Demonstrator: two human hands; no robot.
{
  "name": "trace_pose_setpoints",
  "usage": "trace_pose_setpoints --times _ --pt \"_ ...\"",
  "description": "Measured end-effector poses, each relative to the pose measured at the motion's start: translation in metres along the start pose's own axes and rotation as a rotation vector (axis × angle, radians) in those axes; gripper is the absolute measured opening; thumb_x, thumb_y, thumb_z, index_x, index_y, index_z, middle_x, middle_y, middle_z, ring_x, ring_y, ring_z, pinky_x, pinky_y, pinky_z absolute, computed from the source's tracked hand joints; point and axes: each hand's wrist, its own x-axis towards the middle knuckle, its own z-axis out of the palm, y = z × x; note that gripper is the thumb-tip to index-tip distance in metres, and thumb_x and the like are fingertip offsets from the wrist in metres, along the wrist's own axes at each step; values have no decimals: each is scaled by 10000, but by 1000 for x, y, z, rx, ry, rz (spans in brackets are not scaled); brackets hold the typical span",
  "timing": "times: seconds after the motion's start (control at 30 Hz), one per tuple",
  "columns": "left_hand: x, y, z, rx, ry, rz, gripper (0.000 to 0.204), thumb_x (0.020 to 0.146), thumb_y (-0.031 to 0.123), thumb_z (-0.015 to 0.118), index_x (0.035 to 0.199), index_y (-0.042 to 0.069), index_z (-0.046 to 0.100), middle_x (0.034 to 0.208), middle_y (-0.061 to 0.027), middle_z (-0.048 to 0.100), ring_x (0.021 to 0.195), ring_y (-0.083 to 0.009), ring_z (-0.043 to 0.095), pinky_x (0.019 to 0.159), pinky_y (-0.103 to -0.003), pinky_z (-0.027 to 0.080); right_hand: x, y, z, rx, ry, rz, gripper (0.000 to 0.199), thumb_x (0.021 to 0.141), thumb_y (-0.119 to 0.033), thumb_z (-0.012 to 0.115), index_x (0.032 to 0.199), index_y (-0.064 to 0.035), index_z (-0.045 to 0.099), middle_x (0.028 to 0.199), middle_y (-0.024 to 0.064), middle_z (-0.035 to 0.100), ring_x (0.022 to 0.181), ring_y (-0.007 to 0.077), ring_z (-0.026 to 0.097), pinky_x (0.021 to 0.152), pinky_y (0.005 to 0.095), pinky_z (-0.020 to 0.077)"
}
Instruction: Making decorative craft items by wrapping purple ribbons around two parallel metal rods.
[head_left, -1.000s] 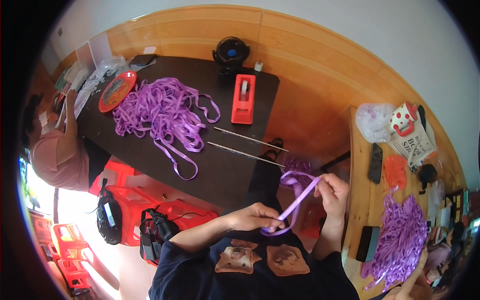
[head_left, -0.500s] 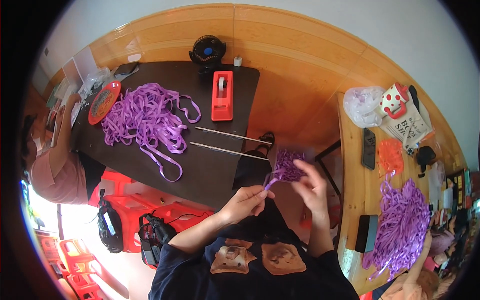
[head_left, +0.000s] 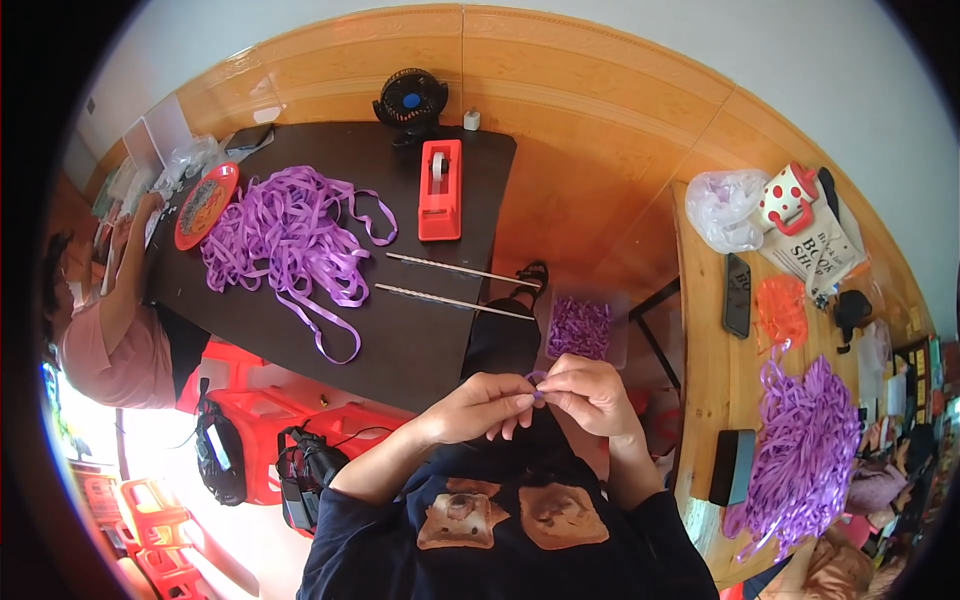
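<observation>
A short piece of purple ribbon [head_left: 538, 378] is pinched between both my hands in front of my chest. My left hand [head_left: 480, 407] closes its thumb and fingers on it from one side. From the other side my right hand [head_left: 590, 396] does the same, fingertips meeting those of the left. Most of the ribbon piece is hidden by the fingers. Just beyond my hands, a clear plastic box [head_left: 619, 352] holds many small purple ribbon pieces [head_left: 580, 328]. On the dark table [head_left: 420, 360] to the left lies a tangled heap of long purple ribbon [head_left: 295, 235].
Two thin rods [head_left: 455, 301] jut past the dark table's edge. Behind them stand a red tape dispenser [head_left: 440, 210] and black fan [head_left: 412, 97]. The wooden table [head_left: 705, 380] at right holds another ribbon heap [head_left: 805, 450], phone [head_left: 737, 295] and spotted mug [head_left: 788, 200]. A person [head_left: 118, 335] sits at left.
My right hand has come back from over the box toward my left hand and closed on the ribbon piece. At the far right, another person's arm has moved off the ribbon heap.
</observation>
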Motion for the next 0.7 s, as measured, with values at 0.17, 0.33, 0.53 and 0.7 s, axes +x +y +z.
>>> trace_pose_setpoints --times 0.17,0.33,0.53,0.7 --pt "-1 -1 0 97 25 78 141 960 85 511 956 -4 619 725 -12 595 570 -45 529 477 -196 405 6 -9 0 -191 -1 -175 141 728 51 697 858 25 647 718 100 601 602 210 570 544 298 428" --pt "-3 -3 12 706 261 479 82 861 4 585 939 -11 608 717 -88 585 554 -172 581 458 -289 450 4 -11 9 -235 67 -156 135 723 73 680 841 25 636 704 99 588 587 207 557 519 295 403" --pt "5 -4 18 1145 426 637 123 822 -5 601 943 -21 608 732 -151 585 591 -301 599 499 -342 487 -6 3 8 84 107 224 159 762 76 663 910 21 645 750 73 593 638 140 578 578 265 445" --pt "6 -10 17 185 258 55 183 939 116 576 1022 -40 624 712 -57 621 524 -89 552 451 -202 396 -14 6 -6 -172 196 168 193 721 71 688 898 6 648 760 90 596 622 179 586 565 274 434"
